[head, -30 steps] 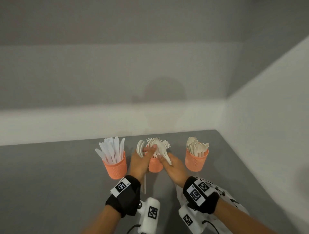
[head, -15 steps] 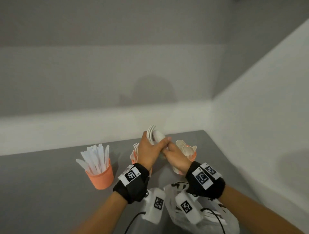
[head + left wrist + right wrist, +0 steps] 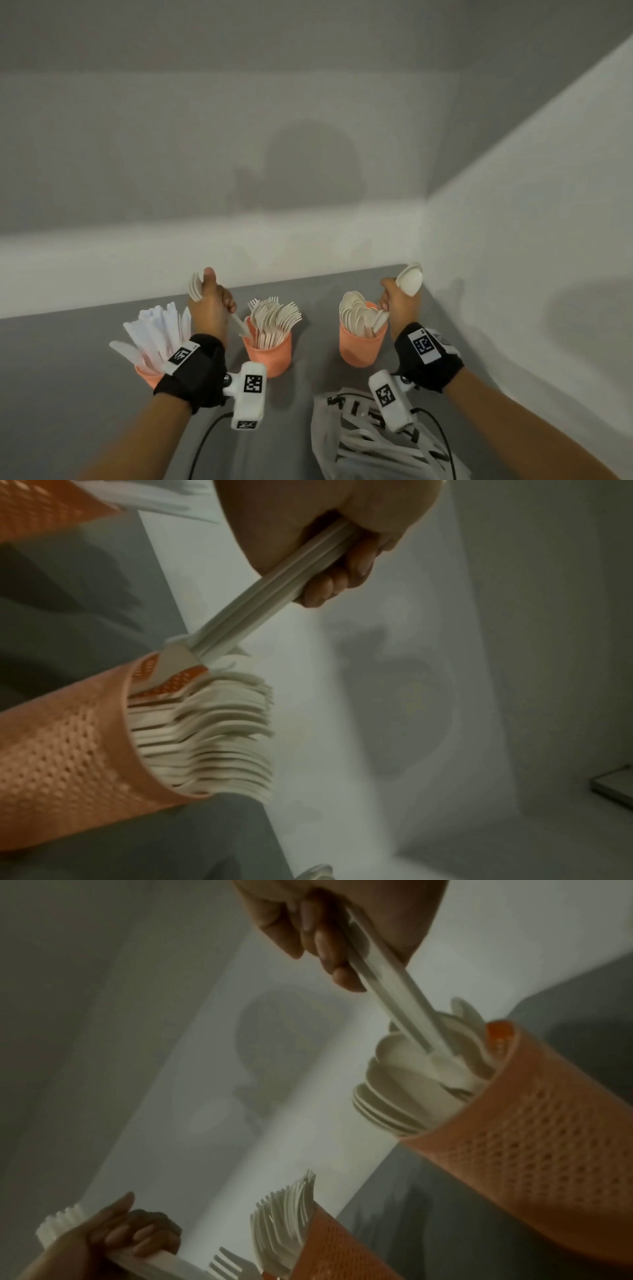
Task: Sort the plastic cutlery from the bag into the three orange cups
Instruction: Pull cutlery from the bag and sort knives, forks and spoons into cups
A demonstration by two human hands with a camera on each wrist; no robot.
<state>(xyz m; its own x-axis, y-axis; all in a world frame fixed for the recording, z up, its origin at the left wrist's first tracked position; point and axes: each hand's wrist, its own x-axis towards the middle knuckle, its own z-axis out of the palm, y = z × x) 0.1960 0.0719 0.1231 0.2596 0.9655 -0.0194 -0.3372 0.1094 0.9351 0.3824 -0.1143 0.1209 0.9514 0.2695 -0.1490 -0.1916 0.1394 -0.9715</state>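
Note:
Three orange cups stand in a row: knives in the left cup [image 3: 145, 375], forks in the middle cup [image 3: 270, 356], spoons in the right cup [image 3: 363, 349]. My left hand [image 3: 209, 306] grips a small bundle of forks [image 3: 194, 287] upright; their handles [image 3: 270, 599] end at the rim of the fork cup [image 3: 68, 753]. My right hand [image 3: 399, 303] grips a few spoons [image 3: 410, 279], handles [image 3: 394, 988] pointing down into the spoon cup [image 3: 534, 1123]. The plastic bag [image 3: 363, 442] lies near me under my right wrist.
The cups stand on a grey table [image 3: 68, 394] set into a corner. A white wall [image 3: 513, 274] runs close along the right of the spoon cup, and a white ledge [image 3: 102, 260] runs behind the cups. Wrist-camera cables trail near the front edge.
My hands, joined over the middle cup on one bundle, have parted. The left one moved to the fork cup with forks, the right one to the spoon cup with spoons.

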